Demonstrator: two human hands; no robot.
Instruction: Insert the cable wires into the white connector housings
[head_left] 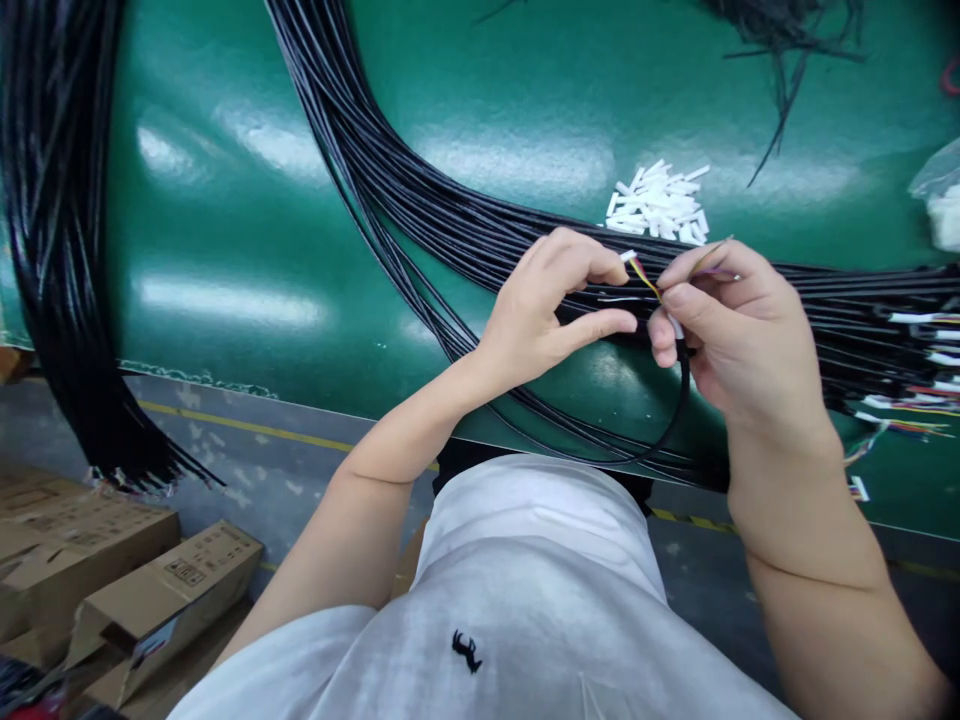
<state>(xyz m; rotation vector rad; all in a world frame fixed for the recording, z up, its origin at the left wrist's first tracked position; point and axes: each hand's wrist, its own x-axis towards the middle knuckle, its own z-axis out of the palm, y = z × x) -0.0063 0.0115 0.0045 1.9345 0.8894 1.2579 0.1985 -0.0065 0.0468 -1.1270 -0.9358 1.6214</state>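
My right hand (pixel 757 330) pinches the stripped end of a black cable (pixel 683 385) between thumb and fingers. Thin coloured wires (pixel 642 278) come out of that pinch, and a small white connector (pixel 628 256) sits on the end of some of them. Other loose wire ends show above the right fingers. My left hand (pixel 544 305) is just left of the connector, thumb and forefinger spread apart. Its forefinger tip is close to the connector; whether they touch I cannot tell. Beneath both hands runs a thick bundle of black cables (pixel 450 205).
A pile of small white sleeve-like pieces (pixel 660 203) lies beyond the hands on the green table (pixel 225 240). Another cable bundle (pixel 56 230) hangs over the left edge. Black strips (pixel 787 40) and a plastic bag (pixel 941 200) lie farther off. Cardboard boxes (pixel 165 600) stand on the floor.
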